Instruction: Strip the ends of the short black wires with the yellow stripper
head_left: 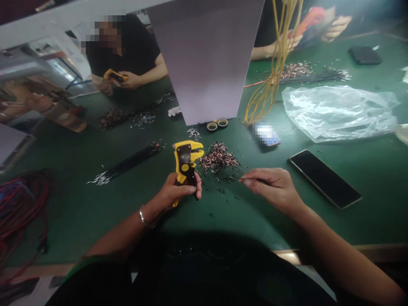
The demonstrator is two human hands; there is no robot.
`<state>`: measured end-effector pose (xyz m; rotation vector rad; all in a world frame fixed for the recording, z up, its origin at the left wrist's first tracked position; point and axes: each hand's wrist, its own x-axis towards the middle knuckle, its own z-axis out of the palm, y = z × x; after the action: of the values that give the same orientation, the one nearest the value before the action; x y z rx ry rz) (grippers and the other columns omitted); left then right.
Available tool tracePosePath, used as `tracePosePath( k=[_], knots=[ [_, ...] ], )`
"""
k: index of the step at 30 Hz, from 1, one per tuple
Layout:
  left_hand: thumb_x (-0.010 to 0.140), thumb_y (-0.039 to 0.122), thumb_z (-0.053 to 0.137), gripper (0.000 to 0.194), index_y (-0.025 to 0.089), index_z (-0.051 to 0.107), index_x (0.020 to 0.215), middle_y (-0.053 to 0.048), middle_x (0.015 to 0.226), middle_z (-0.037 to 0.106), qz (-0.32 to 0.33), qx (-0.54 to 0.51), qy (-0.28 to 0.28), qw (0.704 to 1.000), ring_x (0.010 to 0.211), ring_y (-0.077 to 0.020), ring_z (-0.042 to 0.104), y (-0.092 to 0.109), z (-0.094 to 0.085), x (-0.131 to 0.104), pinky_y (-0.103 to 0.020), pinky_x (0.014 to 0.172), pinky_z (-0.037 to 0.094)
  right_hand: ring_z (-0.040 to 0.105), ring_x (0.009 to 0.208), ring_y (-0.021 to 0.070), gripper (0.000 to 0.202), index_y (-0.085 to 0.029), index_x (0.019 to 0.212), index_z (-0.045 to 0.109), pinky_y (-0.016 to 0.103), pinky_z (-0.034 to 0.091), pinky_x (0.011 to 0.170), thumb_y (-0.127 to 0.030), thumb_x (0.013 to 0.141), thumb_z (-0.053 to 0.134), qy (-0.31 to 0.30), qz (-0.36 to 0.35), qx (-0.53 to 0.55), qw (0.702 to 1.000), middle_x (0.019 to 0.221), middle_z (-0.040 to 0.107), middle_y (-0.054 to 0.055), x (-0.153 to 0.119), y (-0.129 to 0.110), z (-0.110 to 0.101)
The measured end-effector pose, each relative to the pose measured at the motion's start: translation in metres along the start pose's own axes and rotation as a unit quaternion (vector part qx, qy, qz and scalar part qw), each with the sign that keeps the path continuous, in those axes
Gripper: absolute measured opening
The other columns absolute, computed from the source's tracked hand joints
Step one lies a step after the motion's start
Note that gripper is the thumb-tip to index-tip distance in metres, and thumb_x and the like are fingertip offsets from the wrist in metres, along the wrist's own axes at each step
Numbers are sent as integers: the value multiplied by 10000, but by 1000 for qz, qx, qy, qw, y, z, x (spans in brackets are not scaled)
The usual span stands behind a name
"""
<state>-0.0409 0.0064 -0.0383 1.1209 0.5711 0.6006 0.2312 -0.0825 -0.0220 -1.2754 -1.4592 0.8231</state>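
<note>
My left hand (178,189) is wrapped round the handles of a yellow and black wire stripper (185,163), held upright with its jaws pointing right. To the right, my right hand (270,187) pinches a thin dark wire (242,179), whose tip points left; most of it is hidden by the fingers. Just beyond the hands lies a heap of copper-coloured and black wire pieces (219,157), with short black bits (227,180) scattered in front. A bundle of black wires (129,163) with silvery ends lies left of the stripper.
A grey divider panel (210,63) stands ahead, with tape rolls (217,125) at its foot. On the right are a phone (325,177), a clear plastic bag (339,112) and hanging yellow wires (274,85). Red cables (22,212) lie left. Co-workers handle tools across the green table (261,229).
</note>
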Motion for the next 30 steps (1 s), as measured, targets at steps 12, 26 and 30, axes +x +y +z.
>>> tracePosePath(
  k=[12,26,30],
  knots=[
    [776,252,806,231,117,673,909,-42,774,675,7,45,32,998,678,-154,668,2,10,-1,-311,699,557,594,516,114,214,-166,767,765,244,449,511,-151,880,584,-125,-103,-56,985,629,689,36,-5,-1,20],
    [776,274,786,221,126,642,854,-23,721,650,36,145,72,986,633,-132,627,-2,-2,1,-288,646,540,637,494,133,170,-219,730,767,245,472,471,-185,851,652,-43,-73,-75,994,643,743,18,-6,-4,4],
    [749,271,816,260,127,662,902,-46,820,675,29,129,62,989,703,-146,656,-2,-1,2,-295,692,553,566,415,123,139,-231,726,776,248,408,382,-206,824,680,17,-27,-65,997,630,742,17,-5,-10,-1]
  ],
)
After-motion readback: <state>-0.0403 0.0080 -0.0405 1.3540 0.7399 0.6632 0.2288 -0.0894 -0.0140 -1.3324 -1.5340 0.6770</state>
